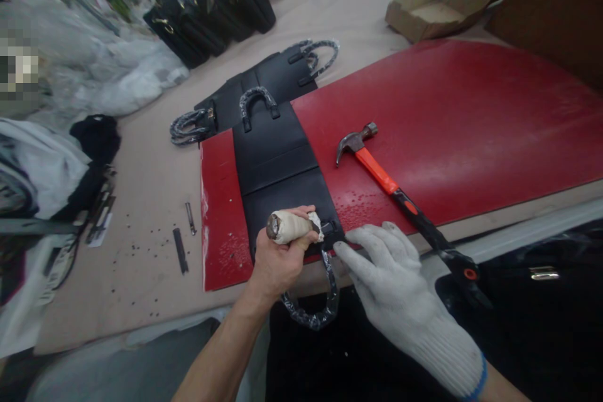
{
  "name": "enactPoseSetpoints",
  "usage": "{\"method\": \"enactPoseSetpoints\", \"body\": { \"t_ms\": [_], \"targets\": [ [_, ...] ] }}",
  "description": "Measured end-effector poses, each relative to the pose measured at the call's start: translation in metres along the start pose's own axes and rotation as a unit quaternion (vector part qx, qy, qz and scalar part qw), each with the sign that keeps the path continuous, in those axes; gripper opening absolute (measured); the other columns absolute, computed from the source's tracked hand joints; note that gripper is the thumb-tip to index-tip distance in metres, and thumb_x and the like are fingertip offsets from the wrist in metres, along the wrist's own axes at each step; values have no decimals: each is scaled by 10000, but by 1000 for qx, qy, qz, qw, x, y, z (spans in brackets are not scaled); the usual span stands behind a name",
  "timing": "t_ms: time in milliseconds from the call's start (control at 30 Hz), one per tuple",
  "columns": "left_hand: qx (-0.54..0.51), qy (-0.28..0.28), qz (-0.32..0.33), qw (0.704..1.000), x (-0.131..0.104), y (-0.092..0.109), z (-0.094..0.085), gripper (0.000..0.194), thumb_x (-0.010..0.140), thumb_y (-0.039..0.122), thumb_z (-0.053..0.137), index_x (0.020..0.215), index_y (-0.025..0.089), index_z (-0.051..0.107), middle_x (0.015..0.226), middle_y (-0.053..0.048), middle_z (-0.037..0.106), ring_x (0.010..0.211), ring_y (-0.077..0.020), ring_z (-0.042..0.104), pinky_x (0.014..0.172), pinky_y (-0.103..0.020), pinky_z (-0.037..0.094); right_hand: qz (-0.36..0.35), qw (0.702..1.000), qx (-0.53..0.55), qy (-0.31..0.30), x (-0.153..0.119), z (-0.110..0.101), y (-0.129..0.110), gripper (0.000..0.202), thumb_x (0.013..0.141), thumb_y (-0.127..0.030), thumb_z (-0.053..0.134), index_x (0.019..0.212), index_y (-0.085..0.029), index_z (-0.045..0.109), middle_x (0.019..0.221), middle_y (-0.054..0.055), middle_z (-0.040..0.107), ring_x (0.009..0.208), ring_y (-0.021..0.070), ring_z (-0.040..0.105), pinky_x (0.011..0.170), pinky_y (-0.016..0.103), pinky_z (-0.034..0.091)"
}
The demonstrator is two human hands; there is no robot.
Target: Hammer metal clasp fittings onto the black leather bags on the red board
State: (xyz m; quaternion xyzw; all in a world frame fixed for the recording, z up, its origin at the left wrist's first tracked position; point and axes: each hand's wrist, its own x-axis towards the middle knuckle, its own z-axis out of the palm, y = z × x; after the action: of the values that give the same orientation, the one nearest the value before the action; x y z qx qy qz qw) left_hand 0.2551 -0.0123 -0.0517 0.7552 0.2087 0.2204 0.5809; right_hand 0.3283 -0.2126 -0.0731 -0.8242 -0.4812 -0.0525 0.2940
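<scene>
My bare left hand is wrapped round a metal punch bound in whitish tape. Its lower end points at a handle tab on the near edge of a black leather bag panel. From that edge hangs a plastic-wrapped handle. My right hand, in a white knit glove, has its fingers stretched out, fingertips by the panel's near right corner; it holds nothing. A claw hammer with an orange and black grip lies to the right, apart from both hands.
Under the panel is a red board. More black panels with wrapped handles lie beyond. Black bags and a cardboard tray stand at the back. Dark metal pieces and scattered bits lie left; plastic wrap is piled behind.
</scene>
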Motion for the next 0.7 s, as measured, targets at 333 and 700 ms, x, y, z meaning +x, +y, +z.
{"method": "enactPoseSetpoints", "body": {
  "t_ms": [333,700],
  "targets": [
    [31,2,16,999,-4,-3,2,186,831,212,780,1000,178,709,1159,-120,773,1113,-278,738,1025,-415,588,-3,1000,3,4,-1,0,1,408,911,-78,551,1255,-220,719,1264,98,675,1187,285,579,1181,571,340],
    [61,1,72,996,-6,1,5,181,827,191,787,988,190,705,1152,-109,781,1108,-269,747,1010,-409,601,-1,1000,7,12,-2,3,2,422,902,-68,558,1263,-215,720,1268,105,672,1205,295,579,1187,575,336]
  ]
}}
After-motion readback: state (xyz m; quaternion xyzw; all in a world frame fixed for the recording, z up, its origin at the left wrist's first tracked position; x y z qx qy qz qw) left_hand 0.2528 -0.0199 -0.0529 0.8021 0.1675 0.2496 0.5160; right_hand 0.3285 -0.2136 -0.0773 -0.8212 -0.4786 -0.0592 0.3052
